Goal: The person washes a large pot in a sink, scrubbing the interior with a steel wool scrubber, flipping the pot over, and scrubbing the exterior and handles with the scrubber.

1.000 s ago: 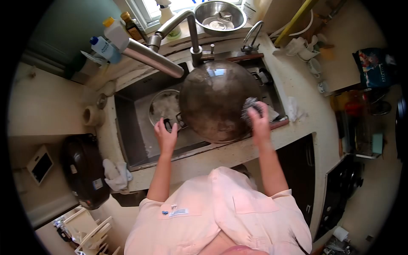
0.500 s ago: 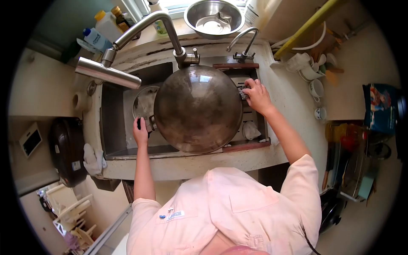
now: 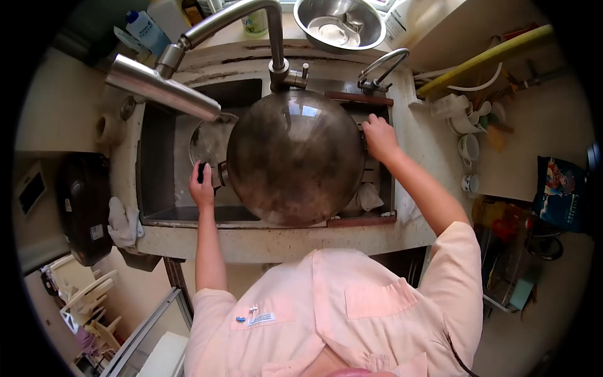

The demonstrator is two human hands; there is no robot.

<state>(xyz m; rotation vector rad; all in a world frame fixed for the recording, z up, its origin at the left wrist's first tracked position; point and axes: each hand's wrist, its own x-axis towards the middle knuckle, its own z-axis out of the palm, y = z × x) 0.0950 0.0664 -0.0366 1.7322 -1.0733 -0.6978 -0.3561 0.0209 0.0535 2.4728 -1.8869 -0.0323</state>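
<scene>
A large wok (image 3: 295, 166) sits upside down over the sink, its dark, scorched underside facing up. Its black handle (image 3: 201, 173) points left, and my left hand (image 3: 201, 187) is closed around it. At the wok's right rim, my right hand (image 3: 380, 138) has its fingers curled against the edge. A dark bit shows at those fingertips; the grey steel wool scrubber seen there earlier is now mostly hidden by the hand and rim. Left of the wok, a round strainer-like dish (image 3: 210, 141) lies in the sink basin (image 3: 160, 169), partly covered by the wok.
A tall faucet (image 3: 169, 88) reaches over the sink's left side, and a small tap (image 3: 377, 78) stands behind on the right. On the sill is a steel bowl (image 3: 339, 25). A whitish lump (image 3: 369, 196) lies by the wok's lower right. Cups (image 3: 468, 147) stand on the right counter.
My right hand has shifted slightly along the right rim, and the scrubber has slipped mostly out of sight. My left hand keeps hold of the handle. The whole view has shifted a little.
</scene>
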